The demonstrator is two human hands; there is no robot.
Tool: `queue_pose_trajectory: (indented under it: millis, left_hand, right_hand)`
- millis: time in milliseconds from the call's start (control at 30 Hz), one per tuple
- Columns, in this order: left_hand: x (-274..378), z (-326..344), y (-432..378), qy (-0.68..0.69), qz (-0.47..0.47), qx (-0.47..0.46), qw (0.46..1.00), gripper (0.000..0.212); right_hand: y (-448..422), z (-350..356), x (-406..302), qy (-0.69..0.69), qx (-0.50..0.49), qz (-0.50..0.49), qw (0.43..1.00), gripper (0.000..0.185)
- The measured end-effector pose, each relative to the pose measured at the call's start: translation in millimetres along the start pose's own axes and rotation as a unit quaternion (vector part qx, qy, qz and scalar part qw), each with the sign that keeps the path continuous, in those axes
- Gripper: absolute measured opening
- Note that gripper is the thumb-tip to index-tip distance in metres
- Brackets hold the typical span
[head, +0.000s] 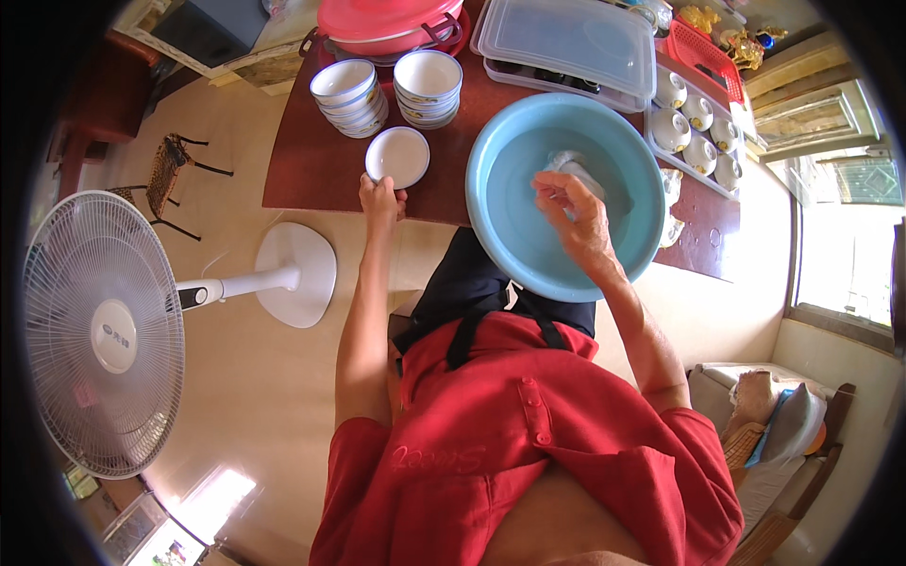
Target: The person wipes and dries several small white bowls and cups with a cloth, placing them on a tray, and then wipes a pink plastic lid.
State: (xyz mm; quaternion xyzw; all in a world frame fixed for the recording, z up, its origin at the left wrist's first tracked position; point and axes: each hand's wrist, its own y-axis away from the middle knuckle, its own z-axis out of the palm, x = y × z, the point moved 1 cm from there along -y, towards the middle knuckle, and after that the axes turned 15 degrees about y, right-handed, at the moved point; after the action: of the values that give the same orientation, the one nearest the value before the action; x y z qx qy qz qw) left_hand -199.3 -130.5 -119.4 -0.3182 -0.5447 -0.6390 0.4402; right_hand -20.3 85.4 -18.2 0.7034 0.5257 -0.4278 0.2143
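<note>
At the table's front edge, my left hand (382,198) grips the near rim of a small white bowl (398,157). The bowl faces up. Behind it rise two stacks of patterned bowls, a left stack (352,99) and a right stack (427,88). A light-blue plastic basin (488,244) holding water sits to the right, overhanging the table edge above my lap. Over it hovers my right hand (577,216), fingers loosely curled, with nothing visible in them. Just beyond those fingers a whitish, partly see-through thing (577,166) lies in the water; its kind is unclear.
Upturned cups (699,113) fill a clear tray at the right. A lidded plastic box (566,42), a pink lidded pot (389,25) and a red basket (701,60) stand along the back. On the floor to the left are a standing fan (106,332) and a woven chair (166,170).
</note>
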Motion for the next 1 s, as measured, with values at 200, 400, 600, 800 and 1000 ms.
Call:
queue_pose_trajectory:
  millis: [200, 400, 600, 800, 1000]
  left_hand:
    - [49, 52, 77, 0.042, -0.046, -0.133, 0.989, 0.015]
    - [29, 110, 115, 0.140, -0.380, -0.353, 0.844, 0.015]
    - [-17, 163, 135, 0.135, -0.472, -0.417, 0.765, 0.021]
    - [-16, 198, 160, 0.039, -0.446, -0.444, 0.776, 0.052]
    - [-48, 164, 133, -0.059, -0.402, -0.420, 0.812, 0.038]
  right_hand:
    - [-2, 8, 0, -0.140, -0.053, 0.065, 0.987, 0.062]
    - [0, -16, 6, -0.296, -0.041, 0.063, 0.952, 0.100]
    - [13, -64, 21, -0.269, 0.024, 0.105, 0.957, 0.093]
    - [-7, -137, 69, -0.191, 0.139, 0.105, 0.966, 0.101]
    - [-84, -253, 184, 0.289, 0.235, 0.166, 0.913, 0.099]
